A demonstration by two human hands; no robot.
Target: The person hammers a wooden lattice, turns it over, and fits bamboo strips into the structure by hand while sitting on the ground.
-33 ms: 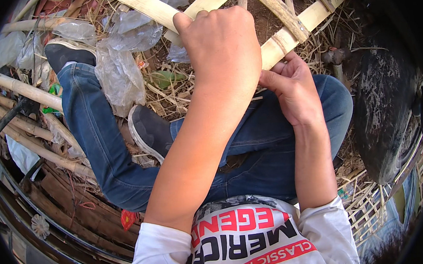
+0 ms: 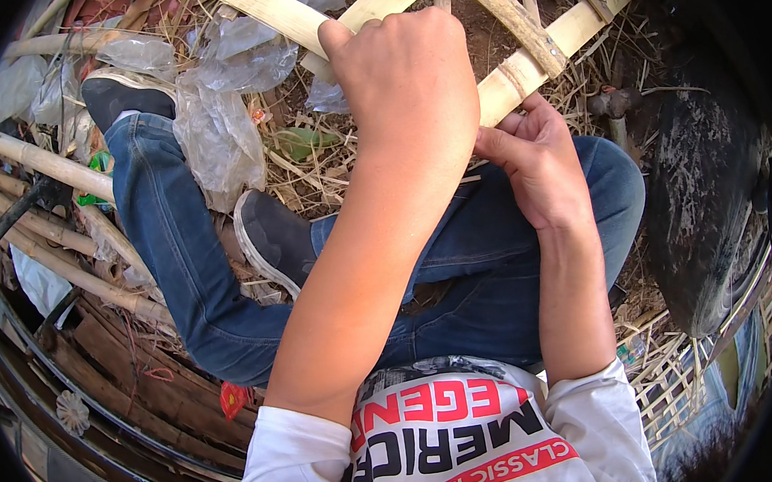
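My left hand (image 2: 407,72) is closed in a fist over pale split bamboo strips (image 2: 275,18) where they meet, its back toward me and its fingertips hidden underneath. Just to its right, my right hand (image 2: 542,161) is closed too, thumb and fingers pinching the near end of a wide bamboo strip (image 2: 517,76). That strip slants up to the far right. A narrower curved bamboo piece (image 2: 505,17) crosses over it, with a small metal fastener near its lower end. Together the strips form an open lattice above the ground.
Crumpled clear plastic bags (image 2: 216,136) and straw lie around my shoes (image 2: 271,239). Bamboo poles (image 2: 45,165) and a black metal frame (image 2: 20,325) stand at the left. A hammer-like tool (image 2: 614,103) and a dark, worn long object (image 2: 701,195) are at the right, beside woven bamboo (image 2: 678,391).
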